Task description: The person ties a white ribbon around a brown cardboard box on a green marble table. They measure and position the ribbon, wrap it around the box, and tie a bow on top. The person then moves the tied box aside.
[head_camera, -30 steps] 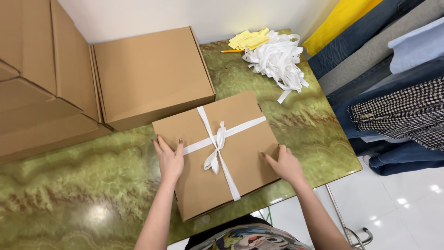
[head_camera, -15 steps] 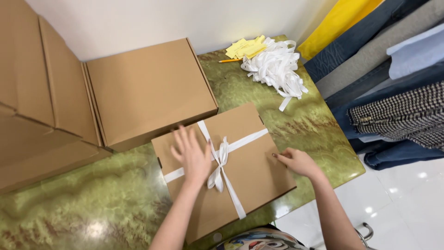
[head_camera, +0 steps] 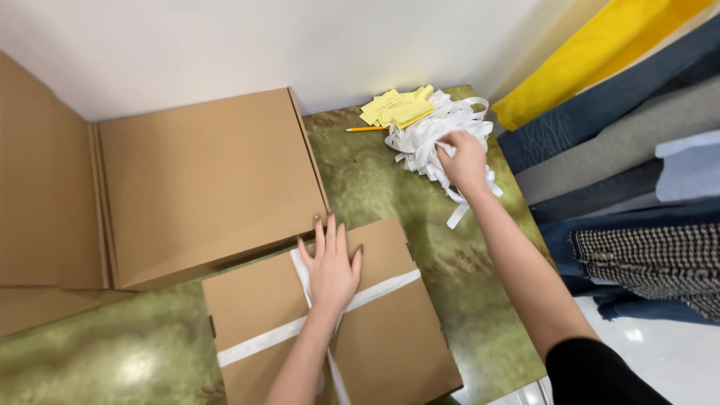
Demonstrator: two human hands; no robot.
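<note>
A flat brown cardboard box (head_camera: 390, 337) tied crosswise with white ribbon (head_camera: 259, 343) lies at the near edge of the green marbled table (head_camera: 442, 262). My left hand (head_camera: 331, 264) rests flat on the box's lid, fingers spread, over the spot where the ribbons cross. My right hand (head_camera: 463, 159) is stretched to the far right corner and is closed on strands in a heap of white ribbons (head_camera: 424, 139).
A larger plain brown box (head_camera: 202, 180) lies behind the tied one, with more cardboard (head_camera: 41, 195) at the left. Yellow paper slips (head_camera: 397, 109) and an orange pencil (head_camera: 365, 129) lie by the ribbon heap. Folded fabrics (head_camera: 615, 142) hang right of the table.
My right hand left the box's right edge and reached to the ribbon heap at the far corner. My left hand moved from the left edge onto the middle of the lid.
</note>
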